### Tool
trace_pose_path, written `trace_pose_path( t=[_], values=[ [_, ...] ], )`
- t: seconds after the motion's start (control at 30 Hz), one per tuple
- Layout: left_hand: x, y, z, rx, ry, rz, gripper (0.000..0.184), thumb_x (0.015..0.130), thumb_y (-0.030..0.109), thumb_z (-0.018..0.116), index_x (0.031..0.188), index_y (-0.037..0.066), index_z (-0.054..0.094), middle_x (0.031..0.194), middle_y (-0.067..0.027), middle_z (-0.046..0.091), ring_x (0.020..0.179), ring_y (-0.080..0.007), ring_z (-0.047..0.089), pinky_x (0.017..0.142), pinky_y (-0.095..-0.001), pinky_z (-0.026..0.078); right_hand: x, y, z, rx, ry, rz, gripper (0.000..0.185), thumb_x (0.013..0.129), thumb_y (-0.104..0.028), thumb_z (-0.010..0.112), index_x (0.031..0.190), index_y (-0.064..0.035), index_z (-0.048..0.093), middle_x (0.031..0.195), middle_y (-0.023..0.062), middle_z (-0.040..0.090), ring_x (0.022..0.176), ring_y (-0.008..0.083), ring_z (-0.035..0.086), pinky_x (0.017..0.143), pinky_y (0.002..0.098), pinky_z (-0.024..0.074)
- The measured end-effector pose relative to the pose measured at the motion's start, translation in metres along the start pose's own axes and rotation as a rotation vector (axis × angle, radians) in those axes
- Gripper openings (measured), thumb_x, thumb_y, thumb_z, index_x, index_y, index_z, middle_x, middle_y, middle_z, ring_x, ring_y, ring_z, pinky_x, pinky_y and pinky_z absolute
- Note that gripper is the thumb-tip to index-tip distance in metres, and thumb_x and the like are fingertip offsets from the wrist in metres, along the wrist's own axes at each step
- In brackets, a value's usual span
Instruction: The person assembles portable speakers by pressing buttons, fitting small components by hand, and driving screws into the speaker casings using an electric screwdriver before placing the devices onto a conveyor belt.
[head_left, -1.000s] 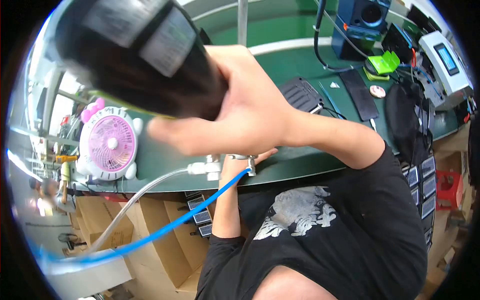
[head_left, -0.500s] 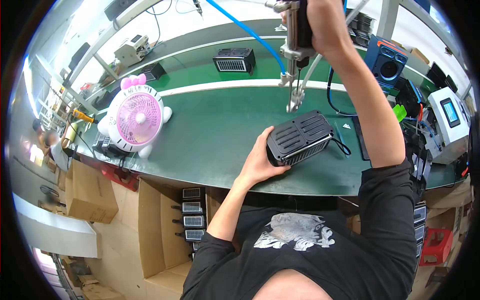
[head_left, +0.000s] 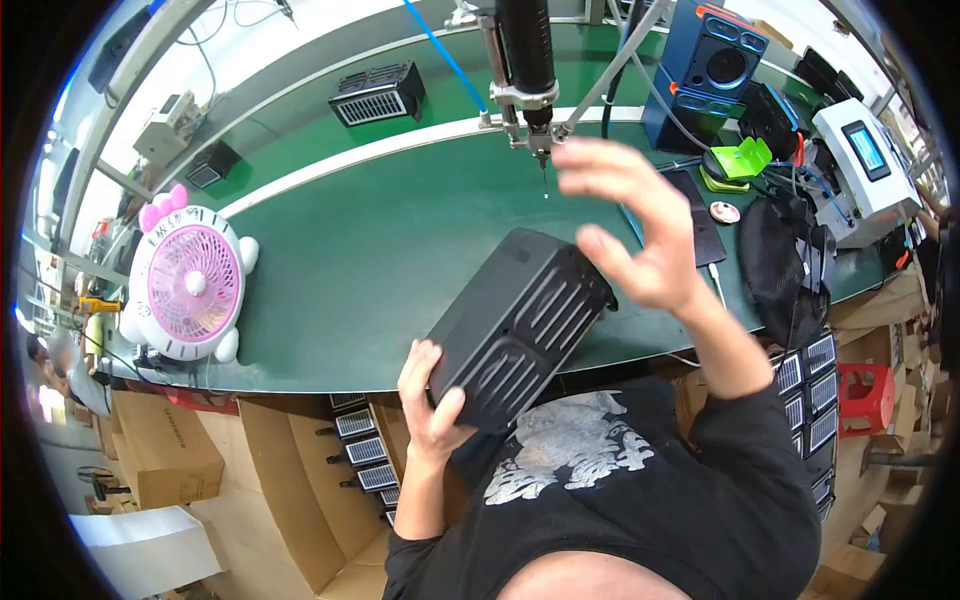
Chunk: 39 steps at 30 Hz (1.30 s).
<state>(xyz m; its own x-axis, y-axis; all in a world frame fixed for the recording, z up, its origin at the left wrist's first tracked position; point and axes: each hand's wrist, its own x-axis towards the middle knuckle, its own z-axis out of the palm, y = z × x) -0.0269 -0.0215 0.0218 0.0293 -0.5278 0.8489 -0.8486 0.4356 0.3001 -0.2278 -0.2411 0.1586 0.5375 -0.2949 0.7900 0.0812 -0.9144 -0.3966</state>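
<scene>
My left hand (head_left: pixel 428 400) grips the near-left end of a black box-shaped portable speaker (head_left: pixel 520 325). The speaker is tilted and lifted at the front of the green bench, its ribbed side turned toward my lower right. My right hand (head_left: pixel 640 230) hovers by its far-right end, fingers spread and holding nothing; whether the fingertips touch it I cannot tell. Behind it hangs a black and silver power screwdriver (head_left: pixel 528 80), its thin bit pointing down over the bench.
On the bench (head_left: pixel 370 270) stand a pink and white fan (head_left: pixel 195 285) at left and blue speakers (head_left: pixel 720 65) at right. Another black speaker (head_left: pixel 378 95) sits on the rear strip. An open carton (head_left: pixel 290 480) of similar units is below left; a white machine (head_left: pixel 865 170) stands far right.
My right hand has let go of the screwdriver and come down beside the speaker. The left hand has lifted the speaker toward my body and turned it. The view has shifted.
</scene>
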Motion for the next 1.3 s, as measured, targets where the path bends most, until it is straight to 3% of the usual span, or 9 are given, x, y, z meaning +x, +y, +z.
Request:
trace_pose_path(
  t=[0.07,0.27,0.3,0.47,0.5,0.6,0.67,0.7,1.3],
  values=[
    [-0.008,-0.004,-0.004,0.02,0.041,0.078,0.052,0.088,0.032,0.066,0.133,0.016,0.044,0.13,-0.0232,0.049,0.12,-0.0437,0.051,0.104,-0.0626,0.042,-0.031,-0.003,0.006,0.106,-0.113,0.282,0.055,0.088,-0.042,0.064,0.123,-0.0001,0.063,0.138,0.019,0.056,0.133,0.0349,0.048,0.112,0.0464,0.0327],
    [-0.002,0.002,-0.006,-0.127,0.045,0.011,0.06,0.093,0.043,0.051,0.133,-0.001,0.045,0.13,-0.0182,0.048,0.128,-0.0368,0.045,0.112,-0.0623,0.032,-0.057,-0.004,0.024,0.782,-0.187,0.691,0.091,0.086,-0.059,0.061,0.149,0.0027,0.037,0.153,0.0226,0.037,0.14,0.0303,0.041,0.114,0.0413,0.0303],
    [-0.006,-0.001,-0.004,-0.145,0.057,-0.001,0.06,0.093,0.044,0.051,0.133,0.0,0.045,0.13,-0.0178,0.048,0.128,-0.0364,0.045,0.112,-0.0622,0.032,-0.063,0.0,0.028,0.853,-0.118,0.631,0.077,0.089,-0.044,0.063,0.146,0.0034,0.041,0.151,0.0173,0.043,0.141,0.0277,0.039,0.117,0.0379,0.0267],
    [-0.034,-0.014,0.011,-0.082,0.08,-0.037,0.063,0.093,0.046,0.05,0.134,-0.001,0.041,0.131,-0.0164,0.046,0.129,-0.0368,0.044,0.113,-0.0618,0.031,-0.056,0.0,0.031,0.746,-0.118,0.524,0.084,0.085,-0.049,0.063,0.147,0.0026,0.04,0.151,0.018,0.043,0.141,0.0316,0.039,0.116,0.0417,0.0273],
    [-0.033,-0.013,0.015,-0.109,0.121,-0.097,0.062,0.085,0.034,0.066,0.136,0.018,0.036,0.134,-0.0156,0.044,0.126,-0.0375,0.046,0.111,-0.0631,0.033,-0.051,0.0,0.03,0.667,-0.16,0.414,0.082,0.085,-0.047,0.062,0.147,0.0014,0.04,0.15,0.0184,0.043,0.141,0.0331,0.039,0.116,0.0435,0.0272],
    [-0.019,-0.008,0.022,-0.026,0.134,-0.038,0.094,0.073,0.022,0.086,0.14,0.036,0.023,0.14,-0.0152,0.038,0.126,-0.0384,0.047,0.11,-0.0622,0.036,-0.034,-0.008,0.027,0.551,-0.219,0.278,0.078,0.084,-0.042,0.062,0.147,-0.0007,0.042,0.149,0.0193,0.044,0.139,0.0364,0.04,0.114,0.0476,0.0276],
    [-0.016,-0.001,0.033,-0.02,0.299,-0.105,0.091,0.073,0.026,0.085,0.139,0.037,0.023,0.139,-0.0138,0.037,0.128,-0.0396,0.044,0.111,-0.0646,0.032,-0.026,-0.014,0.026,0.439,-0.259,0.243,0.084,0.085,-0.052,0.06,0.142,0.0072,0.044,0.144,0.0297,0.044,0.135,0.0395,0.043,0.112,0.0452,0.0298],
    [-0.016,0.0,0.03,0.005,0.241,-0.117,0.112,0.063,0.018,0.092,0.141,0.036,0.015,0.141,-0.0148,0.033,0.128,-0.0401,0.043,0.111,-0.0647,0.032,-0.024,-0.017,0.028,0.428,-0.244,0.281,0.082,0.084,-0.05,0.061,0.141,0.0069,0.046,0.144,0.0282,0.045,0.135,0.0387,0.044,0.112,0.045,0.0304],
    [-0.026,0.0,0.04,0.014,0.286,-0.067,0.108,0.069,0.024,0.089,0.142,0.034,0.011,0.142,-0.0116,0.03,0.132,-0.0382,0.04,0.112,-0.0645,0.032,-0.006,-0.037,0.025,0.332,-0.253,0.22,0.075,0.072,-0.033,0.073,0.138,-0.0042,0.053,0.14,0.0234,0.048,0.123,0.0398,0.05,0.106,0.0489,0.0381]
  ],
)
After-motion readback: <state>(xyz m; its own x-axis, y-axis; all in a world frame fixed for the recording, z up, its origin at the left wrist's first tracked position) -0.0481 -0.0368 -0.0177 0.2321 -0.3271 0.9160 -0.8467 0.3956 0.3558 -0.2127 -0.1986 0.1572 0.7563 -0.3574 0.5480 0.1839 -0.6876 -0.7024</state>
